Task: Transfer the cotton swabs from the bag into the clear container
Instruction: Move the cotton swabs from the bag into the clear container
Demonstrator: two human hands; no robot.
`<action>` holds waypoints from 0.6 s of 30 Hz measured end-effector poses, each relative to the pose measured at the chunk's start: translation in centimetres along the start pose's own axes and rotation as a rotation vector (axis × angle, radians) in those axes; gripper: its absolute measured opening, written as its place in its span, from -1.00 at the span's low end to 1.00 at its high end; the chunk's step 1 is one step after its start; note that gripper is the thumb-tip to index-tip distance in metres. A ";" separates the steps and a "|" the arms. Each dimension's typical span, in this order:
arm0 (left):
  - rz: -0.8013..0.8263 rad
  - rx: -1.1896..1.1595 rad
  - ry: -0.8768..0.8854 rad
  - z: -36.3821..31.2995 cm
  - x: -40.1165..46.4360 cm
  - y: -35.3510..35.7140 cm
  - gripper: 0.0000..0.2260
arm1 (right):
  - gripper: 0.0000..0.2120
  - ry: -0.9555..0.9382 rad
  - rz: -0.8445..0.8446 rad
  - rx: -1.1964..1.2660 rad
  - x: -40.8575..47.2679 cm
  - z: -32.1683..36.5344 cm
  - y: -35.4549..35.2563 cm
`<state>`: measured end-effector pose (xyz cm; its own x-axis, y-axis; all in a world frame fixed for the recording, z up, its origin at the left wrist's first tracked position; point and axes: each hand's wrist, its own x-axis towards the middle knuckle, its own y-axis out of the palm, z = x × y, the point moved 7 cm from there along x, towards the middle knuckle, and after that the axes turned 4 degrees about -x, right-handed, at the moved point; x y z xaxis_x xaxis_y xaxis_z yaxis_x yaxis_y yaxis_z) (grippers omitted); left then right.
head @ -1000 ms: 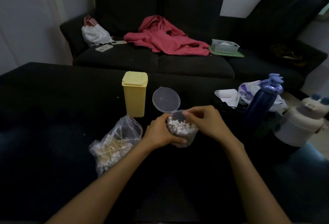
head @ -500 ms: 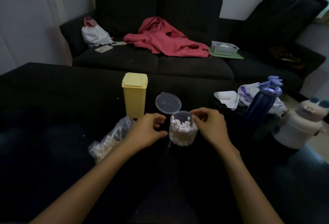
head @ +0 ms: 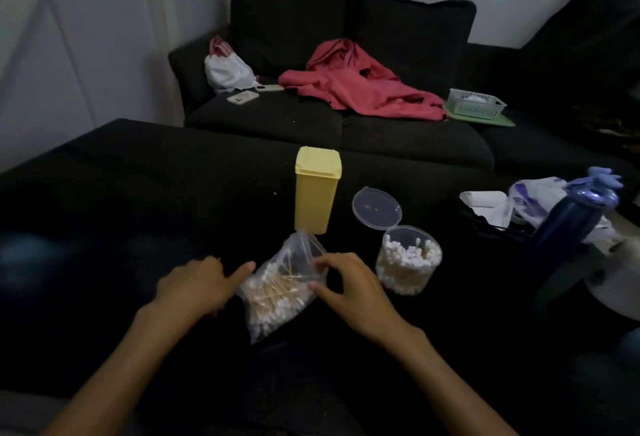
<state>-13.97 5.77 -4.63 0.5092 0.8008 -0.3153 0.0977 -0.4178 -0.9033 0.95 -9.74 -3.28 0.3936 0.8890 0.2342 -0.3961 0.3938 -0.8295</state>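
So the bag (head: 277,292) of cotton swabs (head: 273,293) sits in the lower middle of the frame on the dark tabletop (head: 138,200), mouth pointing up toward the yellow box (head: 317,189). The left hand (head: 197,285) rests against the bag's left side with a finger stretched out, grip released. The right hand (head: 349,288) looks like it's pinching the plastic near the bag's opening, though it's dim. The clear container (head: 408,264) stands just right of the bag, lid (head: 377,208) flipped open, already pretty full. My worry: the flimsy bag sags and swabs spill onto the tabletop, or a clumsy reach tips the container.
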 end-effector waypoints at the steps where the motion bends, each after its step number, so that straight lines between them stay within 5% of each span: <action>1: 0.076 -0.008 0.004 -0.4 0.1 1.3 -0.42 | -0.77 0.021 0.007 0.031 0.2 -0.4 -0.3; 7: 0.064 -0.287 0.127 -2.2 2.2 3.5 -0.58 | -0.86 0.189 0.540 0.355 -1.4 -3.1 -1.8; 10: -0.012 -0.382 0.185 -3.4 2.0 3.3 -0.60 | -0.80 0.265 0.455 0.475 -1.7 -4.3 -1.9; 15: -0.003 -0.572 0.224 -4.4 2.0 3.8 -0.68 | -0.85 0.203 0.021 0.253 -1.0 -5.0 -3.0; 18: 0.080 -0.719 0.260 -5.3 1.7 4.5 -0.74 | -0.87 0.194 0.001 0.309 -0.8 -4.8 -2.3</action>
<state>-8.13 3.00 -7.68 0.7143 0.6667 -0.2127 0.5386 -0.7178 -0.4412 5.51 -12.51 -3.94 0.5315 0.8402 0.1078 -0.6168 0.4711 -0.6306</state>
